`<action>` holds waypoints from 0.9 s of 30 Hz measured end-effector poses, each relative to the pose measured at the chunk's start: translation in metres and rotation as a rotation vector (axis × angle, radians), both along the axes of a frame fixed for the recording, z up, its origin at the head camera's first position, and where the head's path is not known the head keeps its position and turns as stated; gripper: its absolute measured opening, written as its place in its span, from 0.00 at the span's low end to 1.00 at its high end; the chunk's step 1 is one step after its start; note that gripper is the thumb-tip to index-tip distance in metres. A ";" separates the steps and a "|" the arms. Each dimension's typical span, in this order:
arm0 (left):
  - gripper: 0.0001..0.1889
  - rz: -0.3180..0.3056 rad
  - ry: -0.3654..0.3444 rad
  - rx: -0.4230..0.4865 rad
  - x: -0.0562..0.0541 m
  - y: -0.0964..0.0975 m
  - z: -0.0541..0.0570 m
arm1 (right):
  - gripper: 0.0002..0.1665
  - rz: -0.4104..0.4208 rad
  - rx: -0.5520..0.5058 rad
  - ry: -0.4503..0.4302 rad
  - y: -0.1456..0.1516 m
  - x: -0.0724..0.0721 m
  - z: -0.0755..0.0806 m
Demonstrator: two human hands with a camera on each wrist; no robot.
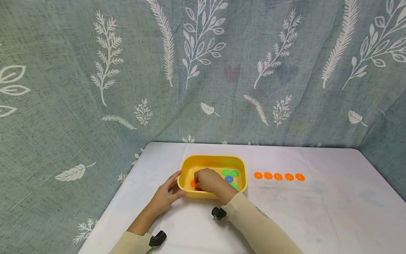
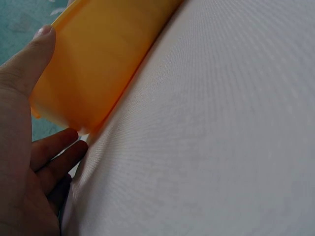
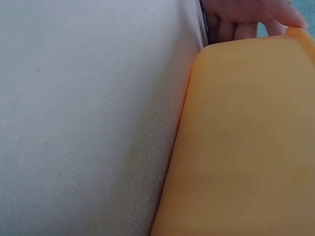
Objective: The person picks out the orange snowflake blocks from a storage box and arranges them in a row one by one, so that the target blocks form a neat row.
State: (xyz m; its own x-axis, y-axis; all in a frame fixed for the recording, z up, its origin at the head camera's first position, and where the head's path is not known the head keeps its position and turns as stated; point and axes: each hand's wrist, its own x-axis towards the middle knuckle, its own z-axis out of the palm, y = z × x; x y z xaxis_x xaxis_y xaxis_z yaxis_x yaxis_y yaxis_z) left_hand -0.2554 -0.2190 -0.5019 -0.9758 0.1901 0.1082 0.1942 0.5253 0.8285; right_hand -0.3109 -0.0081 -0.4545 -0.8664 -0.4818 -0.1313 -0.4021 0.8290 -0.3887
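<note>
A yellow plastic tray [image 1: 213, 159] stands on the white-covered table. My left hand [image 1: 165, 194] holds it at its left front corner, thumb against the front wall and fingers at the left end; the left wrist view shows the thumb [image 2: 42, 46] near the rim. My right hand [image 1: 209, 179] reaches down into the tray's left half with bent fingers. Beside those fingertips lies an orange flower-shaped piece [image 1: 192, 183], and a red piece [image 1: 198, 189] shows below them. What the right fingertips pinch, if anything, is hidden; the right wrist view shows only the tray's outer wall [image 3: 246, 132].
In the tray's right half lie green flower-shaped pieces [image 1: 234, 173] and a blue one [image 1: 229, 179]. Several orange flower-shaped pieces [image 1: 278, 176] form a row on the table right of the tray. A leaf-patterned cloth [image 1: 222, 106] hangs behind the table.
</note>
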 end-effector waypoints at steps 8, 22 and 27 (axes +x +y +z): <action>0.42 -0.006 0.013 -0.002 0.000 -0.001 0.000 | 0.15 -0.002 0.008 0.031 0.000 0.001 0.001; 0.42 0.011 -0.008 -0.009 -0.001 0.000 0.002 | 0.15 -0.034 -0.073 -0.032 0.001 0.001 0.002; 0.42 0.014 -0.007 0.010 -0.001 -0.001 -0.001 | 0.13 -0.040 -0.118 -0.059 0.004 0.001 0.003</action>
State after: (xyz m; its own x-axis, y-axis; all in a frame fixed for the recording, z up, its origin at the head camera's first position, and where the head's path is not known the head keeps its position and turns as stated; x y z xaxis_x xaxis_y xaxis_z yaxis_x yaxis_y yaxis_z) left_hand -0.2563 -0.2199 -0.5030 -0.9792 0.1752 0.1027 0.1806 0.5195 0.8352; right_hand -0.3102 -0.0043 -0.4517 -0.8776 -0.4622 -0.1272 -0.3430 0.7908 -0.5069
